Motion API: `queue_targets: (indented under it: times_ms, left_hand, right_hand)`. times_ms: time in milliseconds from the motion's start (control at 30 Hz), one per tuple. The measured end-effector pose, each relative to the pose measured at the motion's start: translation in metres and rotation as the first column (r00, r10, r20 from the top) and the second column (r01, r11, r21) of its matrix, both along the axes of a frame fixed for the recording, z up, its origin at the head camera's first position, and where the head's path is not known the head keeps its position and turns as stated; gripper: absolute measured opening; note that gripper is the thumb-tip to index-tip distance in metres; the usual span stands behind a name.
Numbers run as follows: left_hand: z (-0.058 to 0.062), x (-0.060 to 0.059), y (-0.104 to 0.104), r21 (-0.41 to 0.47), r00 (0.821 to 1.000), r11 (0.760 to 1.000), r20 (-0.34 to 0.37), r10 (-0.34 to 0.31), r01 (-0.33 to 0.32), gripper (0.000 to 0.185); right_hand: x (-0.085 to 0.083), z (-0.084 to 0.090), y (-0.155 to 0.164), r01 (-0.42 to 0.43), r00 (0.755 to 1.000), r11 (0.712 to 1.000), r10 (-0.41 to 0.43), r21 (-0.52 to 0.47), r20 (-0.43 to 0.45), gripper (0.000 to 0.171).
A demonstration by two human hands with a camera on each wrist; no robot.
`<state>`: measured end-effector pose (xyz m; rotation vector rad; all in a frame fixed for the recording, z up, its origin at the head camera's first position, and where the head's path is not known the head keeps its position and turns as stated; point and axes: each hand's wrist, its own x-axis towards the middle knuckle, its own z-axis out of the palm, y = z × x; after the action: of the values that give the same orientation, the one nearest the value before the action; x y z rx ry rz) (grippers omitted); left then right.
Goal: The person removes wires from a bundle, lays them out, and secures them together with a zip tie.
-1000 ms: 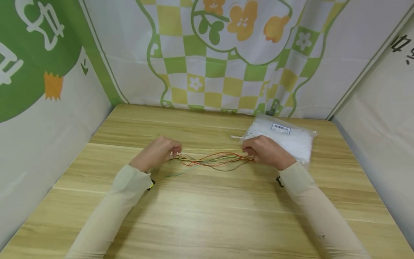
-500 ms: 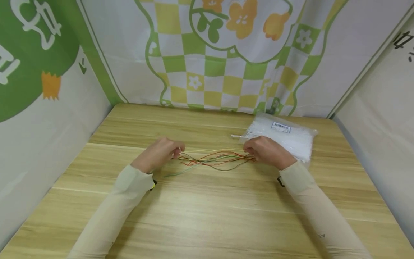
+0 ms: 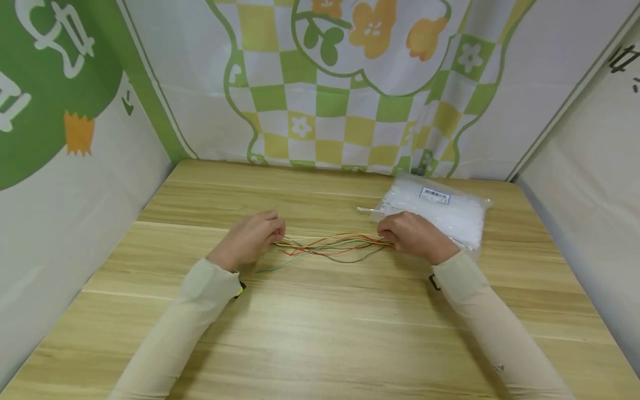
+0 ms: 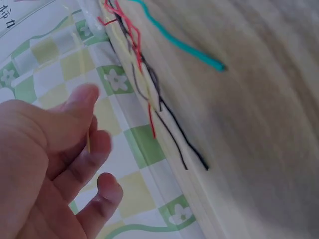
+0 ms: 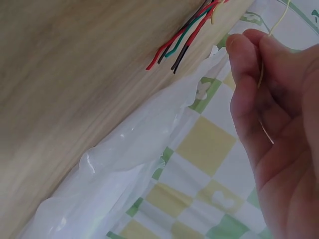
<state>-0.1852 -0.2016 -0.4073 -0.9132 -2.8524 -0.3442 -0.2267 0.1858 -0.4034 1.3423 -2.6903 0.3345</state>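
Several thin coloured wires (image 3: 340, 243), red, black, teal and yellow, lie in a loose crossing bundle on the table between the two hands. My left hand (image 3: 253, 238) is by the bundle's left end, pinching a thin yellow wire (image 4: 88, 142) between thumb and forefinger, the other fingers half curled. Just past the bundle's right end, my right hand (image 3: 412, 236) pinches a yellow wire (image 5: 280, 21) between thumb and fingertips. Both hands are raised above the table surface. A teal wire (image 4: 178, 44) sticks out from the rest towards the left front.
A clear plastic bag (image 3: 435, 214) of white contents, with a barcode label, lies behind and beside the right hand. The wooden table (image 3: 320, 333) backs onto a checkered cloth wall (image 3: 330, 105). Fabric walls rise at both sides.
My left hand has shifted slightly to the right and its fingers have drawn closer together. The yellow wire, stretched straight behind the bundle before, now hangs lower against it. The right hand barely moves.
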Motion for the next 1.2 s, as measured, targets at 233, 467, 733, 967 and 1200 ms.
queue_targets:
  times_ms: [233,467,733,967,1200]
  left_hand:
    - [-0.004,0.0,0.002,0.057,1.0,0.998,0.025,0.012,-0.014,0.019]
    - [-0.011,0.0,0.003,0.041,0.999,0.999,0.031,-0.015,0.013,0.013]
    - [-0.011,0.001,0.007,-0.017,1.0,1.0,0.027,-0.005,0.006,0.011]
    - [-0.008,0.003,0.011,-0.024,0.999,1.0,0.031,0.017,-0.016,0.006]
    - [-0.004,0.004,0.016,-0.017,0.999,1.0,0.027,0.026,-0.025,0.003]
  right_hand:
    - [-0.004,-0.006,0.003,-0.029,0.999,0.999,0.029,-0.03,0.017,0.033]
    - [-0.001,-0.01,0.004,0.016,0.999,0.999,-0.017,0.03,0.029,0.028]
    - [0.005,-0.01,0.0,0.083,0.996,0.994,-0.079,0.074,-0.052,0.018]
    - [0.006,-0.012,0.002,0.12,0.99,0.988,-0.111,0.1,-0.093,0.014]
    - [0.008,-0.009,0.004,0.135,0.986,0.988,-0.126,0.077,-0.112,0.014]
